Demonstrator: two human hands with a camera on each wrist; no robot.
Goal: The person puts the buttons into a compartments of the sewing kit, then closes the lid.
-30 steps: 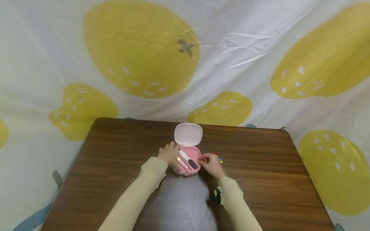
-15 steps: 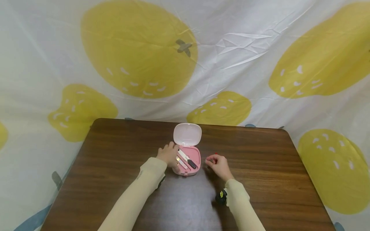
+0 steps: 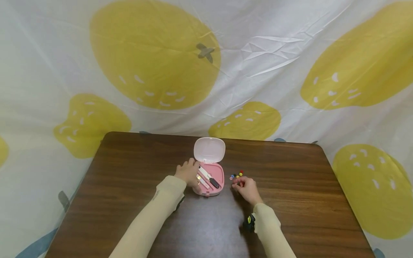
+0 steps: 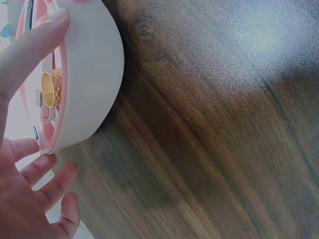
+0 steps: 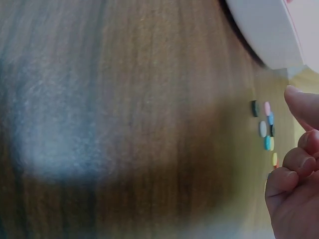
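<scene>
A pink-and-white sewing case (image 3: 220, 172) stands on the table with its lid (image 3: 209, 150) raised. Inside lie a slim white tool with a black handle (image 3: 214, 183) and a white strip (image 3: 203, 182). A gold thimble (image 4: 51, 87) and safety pins (image 4: 47, 114) show in the left wrist view. My left hand (image 3: 188, 173) holds the case's left side, thumb across one end of the rim, fingertips at the other. To the right, my right hand (image 3: 247, 189) hovers beside several small coloured buttons (image 3: 240, 174), thumb apart from the bent fingers. Nothing is visible between them.
The brown wooden table (image 3: 300, 186) extends on both sides of the case. Behind it hangs a white cloth (image 3: 245, 79) printed with yellow fruit. A dark wrist device (image 3: 249, 223) sits at my right cuff.
My right hand has moved from the case's right rim to the right and nearer me, uncovering more buttons. My left hand and the case have stayed in place.
</scene>
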